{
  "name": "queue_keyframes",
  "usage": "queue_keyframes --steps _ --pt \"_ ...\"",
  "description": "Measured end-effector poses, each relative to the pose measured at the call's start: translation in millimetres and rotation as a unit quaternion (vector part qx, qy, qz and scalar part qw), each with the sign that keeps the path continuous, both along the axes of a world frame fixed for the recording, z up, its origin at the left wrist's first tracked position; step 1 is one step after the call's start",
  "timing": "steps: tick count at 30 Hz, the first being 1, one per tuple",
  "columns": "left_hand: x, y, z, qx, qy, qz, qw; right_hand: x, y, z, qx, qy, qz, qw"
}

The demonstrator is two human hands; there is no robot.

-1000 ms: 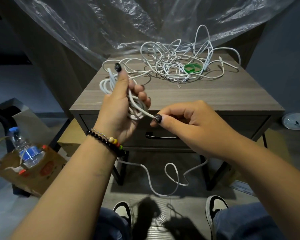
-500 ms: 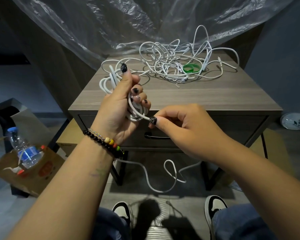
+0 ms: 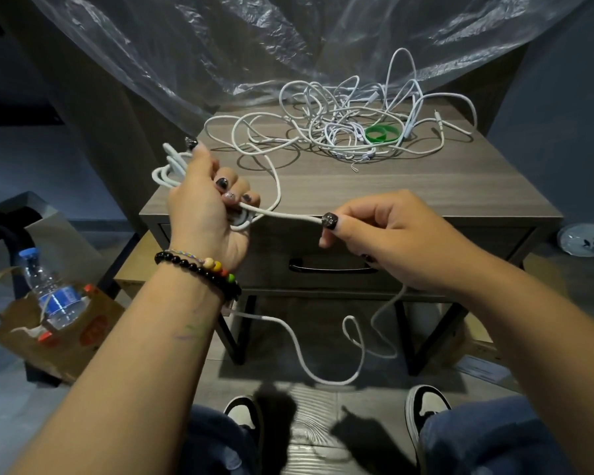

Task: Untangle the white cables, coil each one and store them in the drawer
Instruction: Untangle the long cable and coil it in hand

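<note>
I see the left hand [image 3: 204,204] curled tight around loops of a white cable [image 3: 282,214]. The cable runs across to the right hand [image 3: 388,234], which pinches it. More tangled cables [image 3: 340,132] lie on the wooden table [image 3: 426,193], above the closed drawer [image 3: 333,269].

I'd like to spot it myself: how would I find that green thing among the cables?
Start at the grey nightstand and look to the far right of its top, where the tangle of white cables lies. The green band lies flat within that tangle, a wide loop and the only coloured piece among thin white cords.
</note>
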State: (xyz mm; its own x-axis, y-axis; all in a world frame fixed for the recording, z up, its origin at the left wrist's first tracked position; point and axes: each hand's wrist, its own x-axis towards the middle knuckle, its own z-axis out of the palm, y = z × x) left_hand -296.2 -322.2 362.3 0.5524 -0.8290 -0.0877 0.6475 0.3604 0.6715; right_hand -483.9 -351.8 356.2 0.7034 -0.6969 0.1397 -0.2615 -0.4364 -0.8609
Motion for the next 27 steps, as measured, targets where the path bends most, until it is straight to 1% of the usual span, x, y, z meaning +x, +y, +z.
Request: queue_keyframes --steps 3,6,10,13,18,21,24,27 --pt "-5 -2 -4 0.009 -0.020 -0.018 1.000 -1 -1 -2 -0.016 0.005 -0.020 1.000" --pt "-8 -4 -6 0.027 -0.066 0.005 0.997 2 1 -4 -0.023 0.007 -0.028 0.999" --pt "-12 -4 -7 0.033 -0.088 -0.001 0.996 8 7 -7 -0.021 0.022 -0.002 1.000" --pt "-9 -4 -7 0.023 -0.060 -0.026 0.998 11 11 -11 -0.024 0.029 0.020 0.999" --pt "7 -2 -5 -0.009 0.055 -0.096 0.994 15 15 -12 -0.002 0.033 0.050 0.998" --pt "17 0 -5 -0.034 0.092 -0.122 0.988 12 11 -11 0.011 0.030 0.041 0.999" --pt "22 4 -3 -0.041 0.093 -0.158 0.982 5 2 -5 0.018 0.008 -0.009 1.000" --pt "15 8 -1 -0.017 0.027 -0.226 0.974 -1 -7 -3 0.002 -0.022 -0.064 0.998"
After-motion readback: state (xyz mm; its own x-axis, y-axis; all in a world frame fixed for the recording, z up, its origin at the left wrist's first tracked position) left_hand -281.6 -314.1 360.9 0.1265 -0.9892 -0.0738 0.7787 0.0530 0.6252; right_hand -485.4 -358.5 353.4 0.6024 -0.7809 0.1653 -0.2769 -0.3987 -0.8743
